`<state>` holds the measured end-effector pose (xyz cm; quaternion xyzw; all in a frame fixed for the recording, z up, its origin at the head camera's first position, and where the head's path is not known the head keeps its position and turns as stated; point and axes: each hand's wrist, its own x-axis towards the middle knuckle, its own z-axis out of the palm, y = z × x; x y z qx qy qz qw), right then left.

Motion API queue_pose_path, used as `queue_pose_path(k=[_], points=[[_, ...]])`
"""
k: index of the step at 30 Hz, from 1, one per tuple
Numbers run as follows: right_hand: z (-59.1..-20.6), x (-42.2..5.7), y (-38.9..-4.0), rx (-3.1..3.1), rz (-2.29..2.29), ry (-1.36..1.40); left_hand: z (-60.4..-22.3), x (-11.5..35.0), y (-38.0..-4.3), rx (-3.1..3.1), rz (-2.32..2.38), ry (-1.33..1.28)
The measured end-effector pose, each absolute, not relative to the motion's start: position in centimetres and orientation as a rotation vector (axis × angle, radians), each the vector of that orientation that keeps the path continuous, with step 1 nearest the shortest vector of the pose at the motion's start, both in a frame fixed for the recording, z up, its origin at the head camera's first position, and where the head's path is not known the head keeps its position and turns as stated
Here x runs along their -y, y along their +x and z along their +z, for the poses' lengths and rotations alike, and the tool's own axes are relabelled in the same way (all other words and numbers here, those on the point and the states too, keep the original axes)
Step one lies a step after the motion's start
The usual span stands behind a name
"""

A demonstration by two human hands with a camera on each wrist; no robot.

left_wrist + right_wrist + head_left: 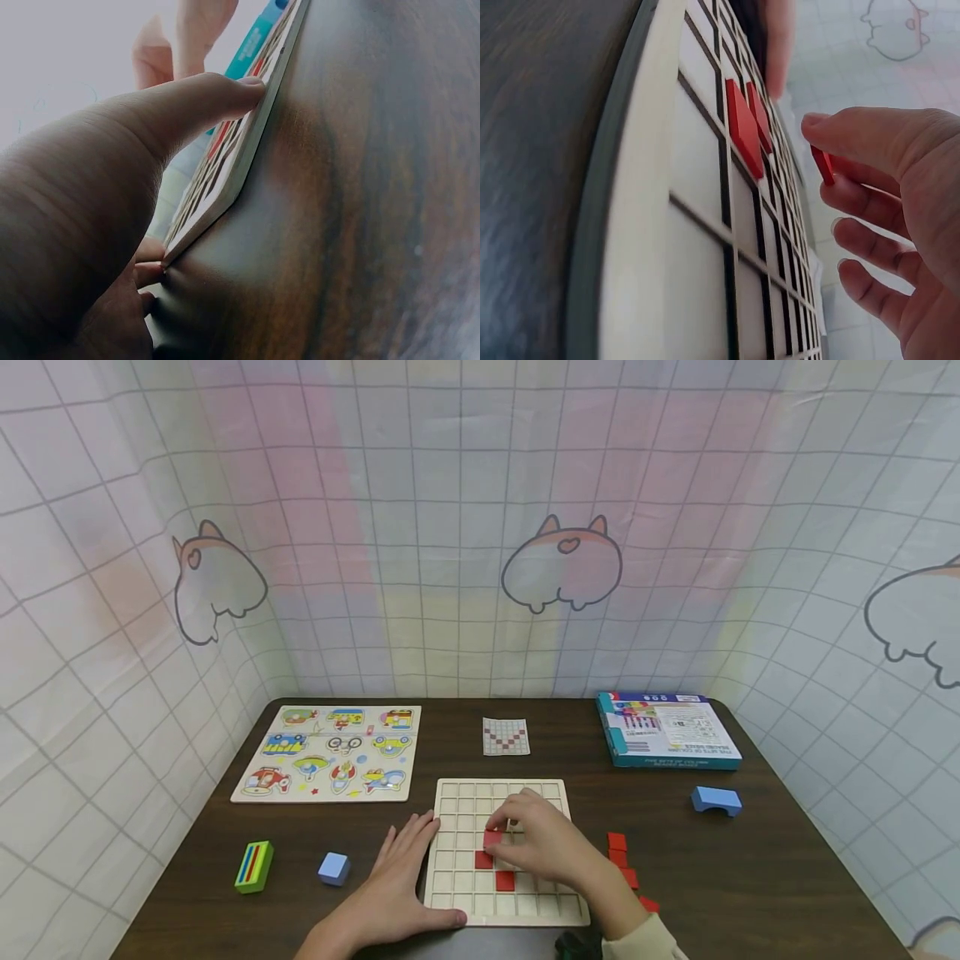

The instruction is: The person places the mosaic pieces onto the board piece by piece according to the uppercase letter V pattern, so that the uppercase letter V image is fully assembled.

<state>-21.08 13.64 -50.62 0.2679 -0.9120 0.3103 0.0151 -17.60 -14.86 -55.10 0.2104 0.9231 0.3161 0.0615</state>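
A pale gridded wooden board lies flat in front of me. My left hand rests along its left side, fingers spread against the edge and thumb on the near left corner. Over the middle of the board, my right hand pinches a red square tile between thumb and fingers, with the other fingers loosely bent. Two red tiles sit in cells of the grid: one red tile just below the held one, another red tile nearer and to the right.
Several loose red tiles lie right of the board. A small card with a grid pattern is behind it. Around are a vehicle picture board, a green block, a blue cube, a blue arch block and a flat box.
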Motion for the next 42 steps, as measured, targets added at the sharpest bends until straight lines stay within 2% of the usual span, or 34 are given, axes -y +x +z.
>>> queue_pose_path(k=[20, 42], points=[[-50.8, -10.3, -22.3, 2.866, 0.945, 0.946, -54.7, 14.9, -17.6, -2.767, 0.963, 0.624], [-52.1, -9.4, -23.1, 2.869, 0.876, 0.941, -54.6, 14.9, -17.6, -2.766, 0.971, 0.648]])
